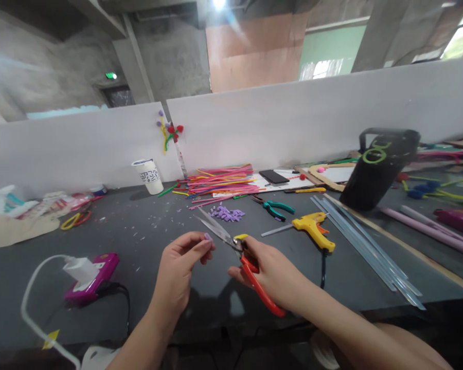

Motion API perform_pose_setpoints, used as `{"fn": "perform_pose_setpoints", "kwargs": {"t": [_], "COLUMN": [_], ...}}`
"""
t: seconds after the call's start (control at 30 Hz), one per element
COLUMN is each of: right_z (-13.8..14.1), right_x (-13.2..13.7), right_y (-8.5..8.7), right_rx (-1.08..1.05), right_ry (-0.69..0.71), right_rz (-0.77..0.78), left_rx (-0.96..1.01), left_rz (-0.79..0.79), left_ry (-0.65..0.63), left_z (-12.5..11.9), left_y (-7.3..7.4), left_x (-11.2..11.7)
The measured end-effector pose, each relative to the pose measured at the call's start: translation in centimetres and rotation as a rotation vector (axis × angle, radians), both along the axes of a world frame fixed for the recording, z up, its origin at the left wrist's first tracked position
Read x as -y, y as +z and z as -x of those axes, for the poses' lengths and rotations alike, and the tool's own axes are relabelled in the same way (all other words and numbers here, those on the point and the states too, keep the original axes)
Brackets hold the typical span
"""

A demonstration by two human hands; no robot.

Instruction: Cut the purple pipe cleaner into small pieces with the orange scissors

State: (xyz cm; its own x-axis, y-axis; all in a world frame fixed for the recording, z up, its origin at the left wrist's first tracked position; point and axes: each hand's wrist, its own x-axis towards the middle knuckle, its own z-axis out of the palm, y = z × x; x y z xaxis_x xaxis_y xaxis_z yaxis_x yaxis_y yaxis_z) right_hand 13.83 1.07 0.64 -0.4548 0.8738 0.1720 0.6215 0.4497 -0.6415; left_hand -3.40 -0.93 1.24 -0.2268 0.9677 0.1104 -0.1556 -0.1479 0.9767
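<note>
Between the thumb and fingertips of my left hand (pixel 187 259) is a small purple piece (pixel 208 237), mostly hidden by the fingers. My right hand (pixel 272 267) is wrapped round a pair of scissors (pixel 250 272) with red and yellow handles. Their blades point up and to the left, slightly parted, just right of my left fingertips. Beyond the blades, a small heap of short purple pieces (pixel 228 213) lies on the dark table (pixel 146 280). They look like cut bits of fuzzy stem.
Behind the heap lie many coloured fuzzy stems (pixel 219 181). Teal-handled pliers (pixel 275 208), a yellow glue gun (pixel 314 228), clear glue sticks (pixel 364 246) and a black bottle (pixel 378 169) are to the right. At left are a paper cup (pixel 147 176) and a magenta power strip (pixel 94 280).
</note>
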Motion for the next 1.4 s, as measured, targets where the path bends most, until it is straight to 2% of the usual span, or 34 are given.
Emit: {"fn": "perform_pose_setpoints", "kwargs": {"t": [0.33,0.63,0.8,1.4], "right_z": [-0.1,0.0,0.0,0.3], "right_x": [0.5,0.5,0.5,0.5], "right_y": [-1.4,-1.6,-1.8,-1.9], "right_rx": [0.248,0.290,0.311,0.342], "right_ry": [-0.025,-0.033,-0.059,-0.084], "right_rz": [-0.263,-0.329,-0.382,-0.461], "left_rx": [0.077,0.130,0.132,0.146], "left_rz": [-0.131,-0.144,-0.129,-0.155], "left_ry": [0.060,0.059,0.113,0.089], "left_z": [0.2,0.2,-0.1,-0.1], "left_y": [0.2,0.2,0.3,0.2], "left_x": [0.3,0.3,0.3,0.2]}}
